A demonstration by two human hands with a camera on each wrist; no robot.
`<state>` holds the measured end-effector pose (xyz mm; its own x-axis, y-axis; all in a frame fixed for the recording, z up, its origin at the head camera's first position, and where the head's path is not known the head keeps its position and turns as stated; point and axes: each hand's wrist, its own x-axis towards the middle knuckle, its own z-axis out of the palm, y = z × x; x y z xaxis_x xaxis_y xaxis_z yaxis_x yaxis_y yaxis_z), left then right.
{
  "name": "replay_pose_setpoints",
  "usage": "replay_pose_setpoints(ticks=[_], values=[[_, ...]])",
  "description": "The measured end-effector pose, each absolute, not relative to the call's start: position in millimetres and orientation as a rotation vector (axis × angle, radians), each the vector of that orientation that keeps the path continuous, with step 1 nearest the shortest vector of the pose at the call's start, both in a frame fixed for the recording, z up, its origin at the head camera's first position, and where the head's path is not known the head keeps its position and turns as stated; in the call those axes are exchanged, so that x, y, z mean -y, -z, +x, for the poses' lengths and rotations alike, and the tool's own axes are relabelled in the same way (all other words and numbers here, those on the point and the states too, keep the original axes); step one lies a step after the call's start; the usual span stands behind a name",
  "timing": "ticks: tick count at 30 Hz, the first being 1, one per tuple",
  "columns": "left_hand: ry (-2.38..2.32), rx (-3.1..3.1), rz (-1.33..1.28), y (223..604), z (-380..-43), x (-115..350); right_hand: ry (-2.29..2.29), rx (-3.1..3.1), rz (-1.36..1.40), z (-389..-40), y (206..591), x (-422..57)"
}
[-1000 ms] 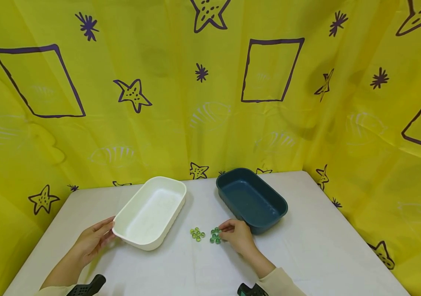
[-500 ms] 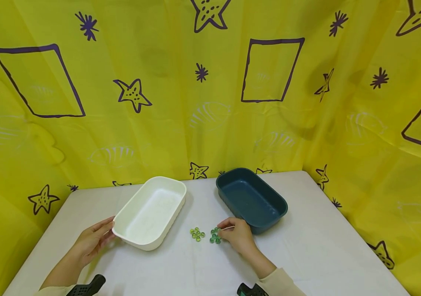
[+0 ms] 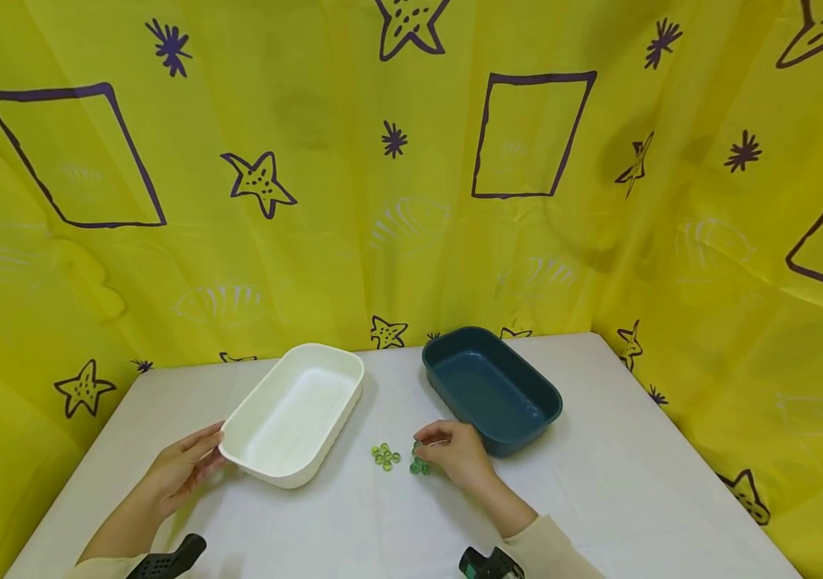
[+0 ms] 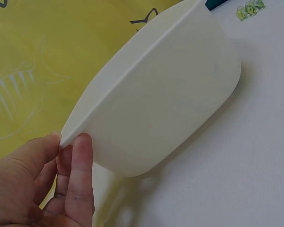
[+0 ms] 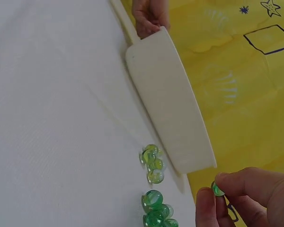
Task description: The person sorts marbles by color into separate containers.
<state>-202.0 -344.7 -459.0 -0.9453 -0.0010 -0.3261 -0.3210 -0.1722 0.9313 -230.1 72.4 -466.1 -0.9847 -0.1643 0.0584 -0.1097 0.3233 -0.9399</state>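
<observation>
On the left, my left hand (image 3: 178, 473) pinches the near-left rim of a white plastic tub (image 3: 296, 414). In the left wrist view, the thumb is at the rim and the fingers lie against the tub's outer wall. My right hand (image 3: 458, 457) is over a small cluster of green glass marbles (image 3: 420, 467), partly hiding them. The right wrist view shows one green marble (image 5: 218, 189) pinched between its thumb and fingers, above the cloth. Just left of the green cluster lie several yellow-green marbles (image 3: 386, 457).
A dark blue tub (image 3: 493, 394) stands behind the right hand, its near end close to the knuckles. White cloth (image 3: 339, 531) covers the table. A yellow patterned curtain (image 3: 325, 265) hangs along the back and sides.
My right hand has shifted slightly up and left from the green cluster, with a marble between its fingers. The left hand and both tubs stay in place.
</observation>
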Motion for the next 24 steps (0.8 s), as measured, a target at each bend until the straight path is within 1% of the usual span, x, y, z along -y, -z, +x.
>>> replay_pose_setpoints(ticks=[12, 24], values=[[-2.216, -1.866, -0.403, 458.9, -202.5, 344.8, 1.909, -2.129, -0.15, -233.1, 460.3, -66.2], [-2.22, -1.874, -0.395, 459.9, -202.9, 344.9, 1.957, -1.94, -0.159, -237.6, 452.4, -60.3]])
